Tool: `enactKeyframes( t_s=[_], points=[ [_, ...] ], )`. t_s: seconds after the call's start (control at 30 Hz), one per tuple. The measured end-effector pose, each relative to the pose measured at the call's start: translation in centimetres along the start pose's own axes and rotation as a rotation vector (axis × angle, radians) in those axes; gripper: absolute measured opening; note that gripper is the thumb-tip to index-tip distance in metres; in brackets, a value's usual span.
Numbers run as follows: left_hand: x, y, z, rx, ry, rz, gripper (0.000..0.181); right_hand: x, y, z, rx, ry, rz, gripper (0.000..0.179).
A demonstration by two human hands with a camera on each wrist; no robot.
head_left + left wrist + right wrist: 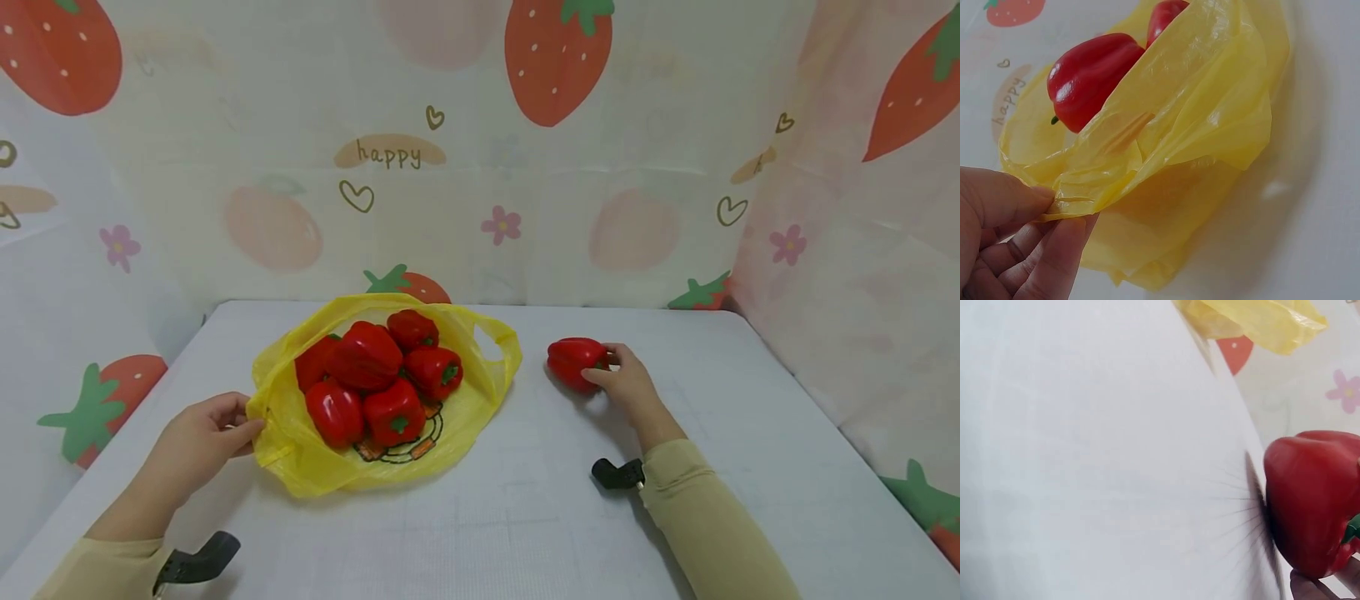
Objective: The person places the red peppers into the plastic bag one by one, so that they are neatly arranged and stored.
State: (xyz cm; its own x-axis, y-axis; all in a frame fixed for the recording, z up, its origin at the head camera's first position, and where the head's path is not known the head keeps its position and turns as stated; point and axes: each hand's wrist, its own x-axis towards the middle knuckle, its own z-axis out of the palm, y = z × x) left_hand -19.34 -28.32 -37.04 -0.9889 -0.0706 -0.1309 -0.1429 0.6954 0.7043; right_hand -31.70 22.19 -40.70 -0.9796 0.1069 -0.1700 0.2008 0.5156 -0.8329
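Observation:
In the head view a yellow plastic bag [465, 425] lies spread on the table, its mouth facing up, with several red bell peppers [365, 356] inside. At the bag's left edge my left hand [198, 442] pinches the rim between thumb and fingers; the left wrist view shows the thin plastic [1166, 144] gathered at the fingertips. Right of the bag, my right hand [633, 387] grips a single red bell pepper [573, 362] by its green stem end. That pepper [1313, 500] appears at or just above the table surface; which of the two I cannot tell.
A white-covered table [510, 525] carries everything. Behind it and along both sides stand cloth walls [465, 83] printed with strawberries. A black wrist mount [198, 558] sits at the left sleeve, another black mount [617, 473] at the right.

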Motion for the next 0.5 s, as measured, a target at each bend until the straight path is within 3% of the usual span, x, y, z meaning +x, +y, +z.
enactKeyframes(
  t_s=[0.33,0.5],
  points=[
    [0.1,-0.1,0.0,0.006,0.002,0.029,0.032,-0.2,-0.4,-0.5,0.114,0.037,-0.022,0.066],
    [0.2,-0.2,0.0,0.001,0.004,0.031,0.032,-0.9,-1.5,-0.7,0.218,0.026,-0.086,0.066]
  ],
)
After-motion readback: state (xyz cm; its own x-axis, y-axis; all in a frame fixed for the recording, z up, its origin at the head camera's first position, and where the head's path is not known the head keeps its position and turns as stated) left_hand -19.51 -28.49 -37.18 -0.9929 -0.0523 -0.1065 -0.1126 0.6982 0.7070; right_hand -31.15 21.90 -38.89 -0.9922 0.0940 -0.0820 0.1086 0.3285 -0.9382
